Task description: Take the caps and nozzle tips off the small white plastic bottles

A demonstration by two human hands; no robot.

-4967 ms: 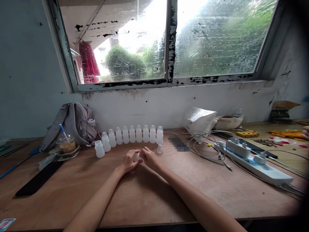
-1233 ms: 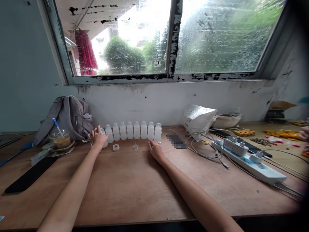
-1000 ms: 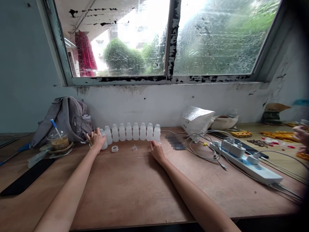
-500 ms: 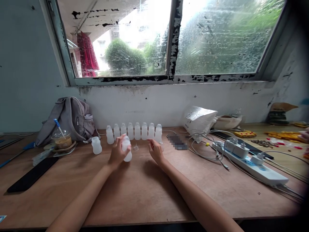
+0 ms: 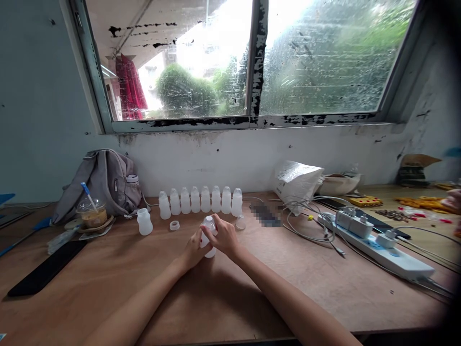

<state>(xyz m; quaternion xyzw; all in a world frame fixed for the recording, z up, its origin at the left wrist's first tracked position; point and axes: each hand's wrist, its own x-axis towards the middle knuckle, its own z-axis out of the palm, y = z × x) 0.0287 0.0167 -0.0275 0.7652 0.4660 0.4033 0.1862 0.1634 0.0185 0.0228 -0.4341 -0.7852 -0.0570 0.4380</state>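
A translucent white baby bottle (image 5: pixel 210 252) stands upright on the table in front of me, partly covered by my hands. My left hand (image 5: pixel 197 247) is wrapped round its body from the left. Fingers of my right hand (image 5: pixel 225 234) close round its top from the right; what exactly they press there is too small to make out. Behind and to the left lies a pale ring-shaped collar (image 5: pixel 175 225). To the right of my hands sits a clear cap (image 5: pixel 240 222). An uncapped bottle (image 5: pixel 144 222) stands on its own farther left.
Several capped bottles (image 5: pixel 195 199) form a row near the wall. At left are a grey backpack (image 5: pixel 104 180), an iced drink cup (image 5: pixel 91 214) and a black flat object (image 5: pixel 48 269). Cables (image 5: pixel 306 226), a white pouch (image 5: pixel 297 182) and a power strip (image 5: pixel 382 252) lie right. Another person's hand (image 5: pixel 454 202) shows at far right.
My left hand has brought the bottle right and closer to me. My right hand has moved left onto its top. The small clear piece between my hands no longer shows; the collar and cap are now uncovered.
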